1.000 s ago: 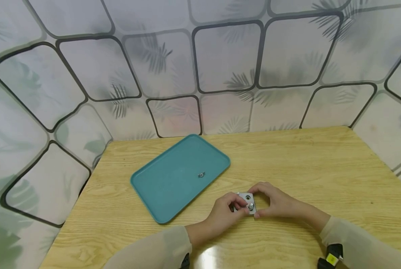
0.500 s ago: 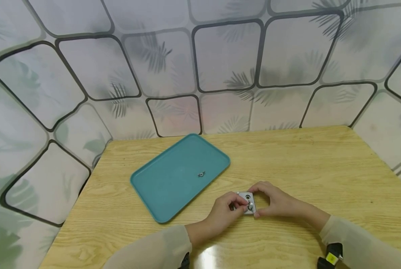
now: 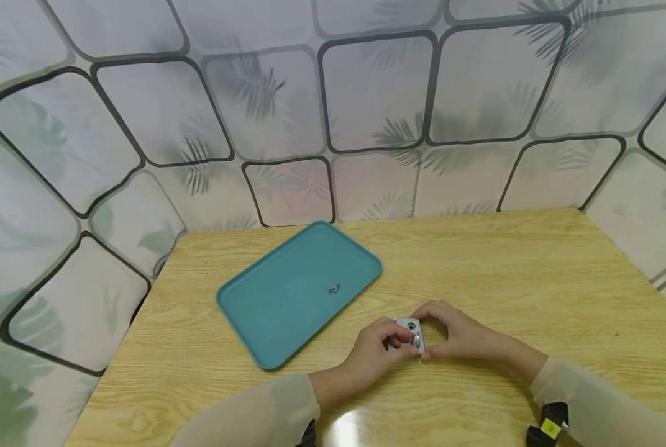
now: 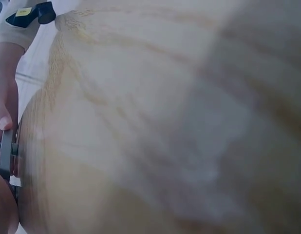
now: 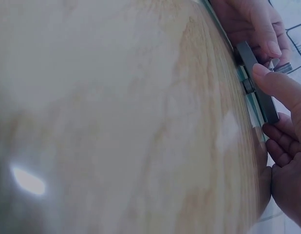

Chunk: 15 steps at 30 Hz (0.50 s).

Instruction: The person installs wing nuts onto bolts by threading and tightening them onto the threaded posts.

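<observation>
One left hand (image 3: 371, 349) and one right hand (image 3: 460, 335) meet at a small metal plate (image 3: 419, 328), near the front of the wooden table (image 3: 506, 267) that I watch from afar. In my head view, the right hand grips the plate at its right side, thumb at the near corner and a fingertip at the far one, a wide gap left inside the grip. Thumb and bent forefinger of the left hand sit narrow, pinching a wing nut (image 5: 273, 63) on the bolt (image 5: 284, 68). My right wrist view shows the plate edge-on, the bolt's threaded end standing out on one face, a round head (image 5: 247, 87) on the other. Whether the plate touches the table, I cannot tell. Left of and beyond the hands, a teal tray (image 3: 282, 298) lies at a slant, a second wing nut (image 3: 334, 288) resting on it. Pale sleeves (image 3: 584, 397) cover both forearms; a leaf-patterned wall (image 3: 378, 93) rises behind.
</observation>
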Each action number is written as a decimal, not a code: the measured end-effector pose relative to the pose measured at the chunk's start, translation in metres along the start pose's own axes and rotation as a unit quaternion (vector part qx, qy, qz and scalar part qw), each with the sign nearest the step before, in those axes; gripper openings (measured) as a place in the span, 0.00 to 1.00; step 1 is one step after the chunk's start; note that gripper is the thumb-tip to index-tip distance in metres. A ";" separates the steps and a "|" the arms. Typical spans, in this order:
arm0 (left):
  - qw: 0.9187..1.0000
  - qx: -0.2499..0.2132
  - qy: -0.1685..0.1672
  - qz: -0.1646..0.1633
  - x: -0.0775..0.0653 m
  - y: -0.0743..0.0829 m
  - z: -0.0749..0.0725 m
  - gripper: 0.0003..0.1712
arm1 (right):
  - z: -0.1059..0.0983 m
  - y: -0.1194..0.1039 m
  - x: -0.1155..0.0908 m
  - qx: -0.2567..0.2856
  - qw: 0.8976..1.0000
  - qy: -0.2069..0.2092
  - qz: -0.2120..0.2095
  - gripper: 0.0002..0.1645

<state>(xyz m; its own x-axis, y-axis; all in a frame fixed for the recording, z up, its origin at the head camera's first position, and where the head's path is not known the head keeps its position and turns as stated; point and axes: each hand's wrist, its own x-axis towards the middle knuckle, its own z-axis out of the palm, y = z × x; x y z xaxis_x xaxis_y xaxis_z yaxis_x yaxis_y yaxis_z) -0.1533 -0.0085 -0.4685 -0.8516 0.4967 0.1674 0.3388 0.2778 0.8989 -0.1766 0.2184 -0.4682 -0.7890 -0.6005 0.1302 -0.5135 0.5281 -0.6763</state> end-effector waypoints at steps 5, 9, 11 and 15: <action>1.000 -0.013 0.000 -0.004 -0.001 -0.003 0.000 0.09 | 0.001 -0.001 0.000 0.001 1.000 -0.001 0.003 0.34; 0.999 -0.030 0.008 -0.017 0.000 -0.004 -0.001 0.06 | 0.000 -0.002 0.000 0.003 1.000 -0.002 0.008 0.33; 0.999 -0.039 0.014 -0.026 -0.001 -0.002 -0.002 0.04 | 0.000 -0.002 0.000 0.004 1.000 -0.002 0.009 0.33; 0.998 -0.050 0.023 -0.039 -0.001 0.000 -0.002 0.06 | 0.000 -0.002 0.001 0.004 1.000 -0.001 0.007 0.33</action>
<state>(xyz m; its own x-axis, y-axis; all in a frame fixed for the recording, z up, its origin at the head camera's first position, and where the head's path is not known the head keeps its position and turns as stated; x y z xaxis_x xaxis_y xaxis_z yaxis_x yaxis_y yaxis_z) -0.1536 -0.0108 -0.4681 -0.8918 0.4386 0.1110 0.2304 0.2291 0.9457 -0.1761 0.2169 -0.4662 -0.7959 -0.5936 0.1192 -0.4990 0.5315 -0.6845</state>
